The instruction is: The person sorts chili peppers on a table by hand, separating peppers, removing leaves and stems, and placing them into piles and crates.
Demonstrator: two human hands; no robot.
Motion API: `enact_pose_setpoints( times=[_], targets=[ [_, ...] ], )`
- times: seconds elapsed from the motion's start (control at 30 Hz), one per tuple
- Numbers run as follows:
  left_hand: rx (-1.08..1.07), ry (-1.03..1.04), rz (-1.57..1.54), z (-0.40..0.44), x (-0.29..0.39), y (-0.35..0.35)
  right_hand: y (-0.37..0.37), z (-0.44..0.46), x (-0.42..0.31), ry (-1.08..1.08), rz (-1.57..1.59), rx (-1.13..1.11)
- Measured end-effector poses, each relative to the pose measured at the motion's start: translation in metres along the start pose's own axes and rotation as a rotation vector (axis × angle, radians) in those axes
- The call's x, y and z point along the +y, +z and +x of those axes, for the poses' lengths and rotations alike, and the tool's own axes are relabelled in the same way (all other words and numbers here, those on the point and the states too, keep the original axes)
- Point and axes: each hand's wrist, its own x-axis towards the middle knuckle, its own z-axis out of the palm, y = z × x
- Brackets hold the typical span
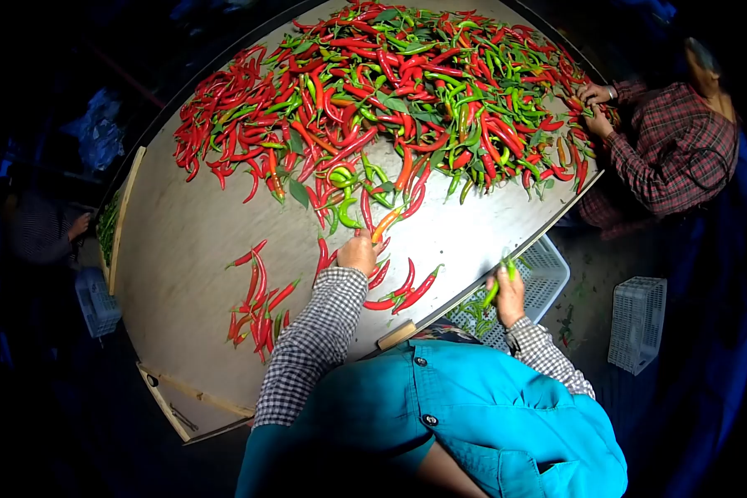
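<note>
Slim green chilies [491, 293] are grasped by the right hand [511, 297] over a white perforated plastic crate [548, 272], presumably for catching; the left hand [359, 252] grip is obscured.

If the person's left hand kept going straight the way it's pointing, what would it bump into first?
Most likely the orange pepper, right by the fingertips of the left hand and perhaps already touched. Beyond lies the big pile. Exact height above the table is unclear.
</note>
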Motion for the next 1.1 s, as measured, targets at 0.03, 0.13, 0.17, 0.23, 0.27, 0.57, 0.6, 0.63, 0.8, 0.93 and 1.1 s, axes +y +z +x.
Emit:
enact_pose_setpoints(
  times=[0.03, 0.13, 0.17, 0.23, 0.27, 0.57, 0.6, 0.63, 0.8, 0.93, 1.1],
  targets=[
    [-0.001, 0.005, -0.002, 0.006, -0.004, 0.005, -0.016, -0.004, 0.005, 0.022, -0.033, 0.085],
    [-0.068, -0.075, -0.062, 0.013, -0.012, 0.012, -0.076, -0.001, 0.054, 0.110, -0.358, 0.058],
    [-0.071, -0.075, -0.058, 0.013, -0.017, 0.014, -0.090, 0.000, 0.068, 0.100, -0.565, 0.077],
    [-0.083, 0.139, -0.356, 0.012, -0.032, 0.025, -0.111, 0.008, 0.093, 0.130, -0.932, 0.065],
    [-0.164, 0.160, -0.597, 0.009, -0.038, 0.031, -0.115, 0.010, 0.094, -0.029, -1.057, 0.121],
    [-0.745, -0.218, -1.437, -0.062, 0.008, 0.000, 0.074, 0.028, -0.023, 0.263, 0.130, -0.470],
    [-0.761, -0.091, -1.406, -0.068, 0.009, 0.010, 0.090, 0.031, -0.010, 0.400, 0.261, -0.560],
    [-0.756, -0.102, -1.372, -0.077, 0.013, 0.018, 0.107, 0.029, -0.011, 0.540, 0.391, -0.645],
    [-0.162, 0.478, -0.744, -0.110, -0.001, 0.067, 0.125, 0.027, -0.014, 0.657, 0.389, -0.476],
    [-0.164, 0.432, 0.047, -0.104, 0.014, 0.040, 0.099, 0.065, -0.005, 0.096, -0.616, -0.588],
    [-0.241, 0.382, 0.101, -0.093, -0.008, 0.048, 0.113, 0.049, 0.008, -0.189, -1.002, -0.708]
  ],
)
